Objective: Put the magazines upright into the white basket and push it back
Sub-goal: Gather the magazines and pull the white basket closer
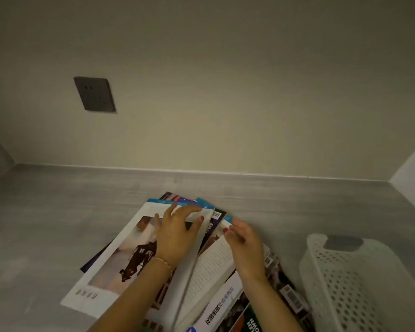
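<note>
White basket [359,281] looks empty inside; magazines [134,257] crowd floor beside it.

One white basket [359,279], two hands, perhaps seven magazines [130,248] (overlapping), one socket [94,94].
</note>
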